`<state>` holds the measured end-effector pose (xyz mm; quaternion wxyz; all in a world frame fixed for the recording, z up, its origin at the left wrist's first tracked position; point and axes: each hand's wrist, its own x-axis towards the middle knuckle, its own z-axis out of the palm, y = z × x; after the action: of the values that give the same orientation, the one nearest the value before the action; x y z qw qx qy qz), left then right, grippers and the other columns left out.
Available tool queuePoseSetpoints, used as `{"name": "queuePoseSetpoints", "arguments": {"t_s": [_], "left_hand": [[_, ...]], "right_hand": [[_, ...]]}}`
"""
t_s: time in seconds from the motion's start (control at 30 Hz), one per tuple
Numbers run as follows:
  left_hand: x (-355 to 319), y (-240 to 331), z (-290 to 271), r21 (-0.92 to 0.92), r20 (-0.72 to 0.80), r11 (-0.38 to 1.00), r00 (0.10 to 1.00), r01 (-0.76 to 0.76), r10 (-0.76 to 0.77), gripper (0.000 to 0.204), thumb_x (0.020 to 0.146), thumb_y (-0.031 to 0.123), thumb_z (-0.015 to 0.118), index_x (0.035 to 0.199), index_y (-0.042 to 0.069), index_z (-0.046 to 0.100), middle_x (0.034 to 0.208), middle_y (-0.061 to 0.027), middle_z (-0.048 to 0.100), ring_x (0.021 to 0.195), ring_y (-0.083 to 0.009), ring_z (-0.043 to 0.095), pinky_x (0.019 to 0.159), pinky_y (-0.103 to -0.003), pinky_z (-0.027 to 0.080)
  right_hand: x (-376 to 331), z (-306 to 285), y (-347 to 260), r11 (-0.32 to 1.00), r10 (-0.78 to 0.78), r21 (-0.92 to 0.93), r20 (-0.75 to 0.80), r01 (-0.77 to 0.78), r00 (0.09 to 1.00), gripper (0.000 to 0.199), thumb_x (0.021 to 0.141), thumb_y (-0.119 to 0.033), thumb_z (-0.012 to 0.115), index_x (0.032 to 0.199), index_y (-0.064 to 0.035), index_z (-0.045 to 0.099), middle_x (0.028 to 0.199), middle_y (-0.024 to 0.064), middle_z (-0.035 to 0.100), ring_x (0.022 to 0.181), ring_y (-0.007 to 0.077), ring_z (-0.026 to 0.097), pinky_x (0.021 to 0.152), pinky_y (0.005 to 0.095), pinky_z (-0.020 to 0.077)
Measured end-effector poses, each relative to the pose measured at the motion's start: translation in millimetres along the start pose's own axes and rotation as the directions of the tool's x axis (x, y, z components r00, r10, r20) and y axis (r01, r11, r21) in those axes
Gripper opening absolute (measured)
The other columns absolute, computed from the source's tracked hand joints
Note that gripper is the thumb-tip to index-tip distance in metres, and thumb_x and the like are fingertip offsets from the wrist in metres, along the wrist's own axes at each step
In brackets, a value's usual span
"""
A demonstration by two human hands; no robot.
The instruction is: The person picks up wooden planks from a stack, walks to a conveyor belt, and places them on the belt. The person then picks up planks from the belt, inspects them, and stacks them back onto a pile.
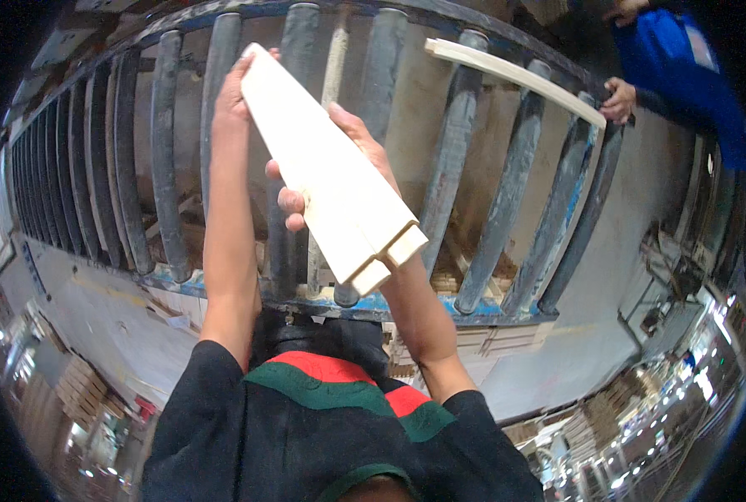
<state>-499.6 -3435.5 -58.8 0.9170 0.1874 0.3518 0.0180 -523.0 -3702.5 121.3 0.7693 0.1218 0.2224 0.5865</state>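
I hold a pale wooden board [323,167] lengthwise in front of me, above a roller conveyor [164,151]. Its near end shows a notched, stepped profile. My left hand [235,92] grips the far end of the board from the left side. My right hand [339,167] wraps under and around the board's middle, thumb at the lower left edge and fingers over the right edge. Both forearms reach up from my black shirt with red and green trim.
The conveyor's grey rollers sit in a blue frame [222,289]. A second pale wooden strip [515,79] lies across the rollers at the far right, held by the hand [617,100] of a person in a blue jacket. Stacked wood pieces [80,389] lie on the floor.
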Motion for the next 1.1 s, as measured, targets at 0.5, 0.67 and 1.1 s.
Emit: {"name": "queuePoseSetpoints", "arguments": {"t_s": [0.5, 0.67, 1.1], "left_hand": [[-144, -68, 106, 0.056, -0.007, 0.907, 0.908, -0.418, 0.419, 0.02, 0.088, 0.024, 0.057, 0.098, 0.006, 0.058, 0.102, -0.0089, 0.06, 0.103, -0.0233, 0.055, 0.096, -0.044, 0.043], [-149, -73, 97, 0.052, -0.223, 0.824, 0.798, -0.564, 0.56, 0.025, 0.09, 0.027, 0.052, 0.103, 0.005, 0.058, 0.11, -0.0101, 0.061, 0.112, -0.0266, 0.053, 0.102, -0.046, 0.039], [-249, -161, 102, 0.053, -0.031, 0.996, 0.997, 0.073, -0.072, 0.043, 0.087, 0.028, 0.063, 0.117, -0.001, 0.052, 0.112, -0.0144, 0.06, 0.1, -0.0274, 0.06, 0.088, -0.043, 0.05]], "right_hand": [[-33, -32, -72, 0.67, -0.163, -0.695, 0.207, 0.262, 0.965, 0.082, 0.087, -0.071, 0.024, 0.132, -0.0051, 0.042, 0.095, 0.0228, 0.063, 0.063, 0.0284, 0.064, 0.053, 0.0372, 0.0553], [-16, -43, -26, 0.389, -0.76, -0.654, 0.17, 0.649, 0.627, 0.099, 0.08, -0.08, 0.008, 0.13, -0.0023, 0.044, 0.107, 0.017, 0.06, 0.097, 0.0213, 0.06, 0.08, 0.0412, 0.0515], [-29, -4, -51, 0.171, -0.896, -0.466, 0.292, 0.868, 0.333, 0.032, 0.085, -0.011, 0.065, 0.112, 0.0008, 0.054, 0.081, 0.0088, 0.064, 0.071, 0.0175, 0.065, 0.067, 0.0323, 0.0534]]}}
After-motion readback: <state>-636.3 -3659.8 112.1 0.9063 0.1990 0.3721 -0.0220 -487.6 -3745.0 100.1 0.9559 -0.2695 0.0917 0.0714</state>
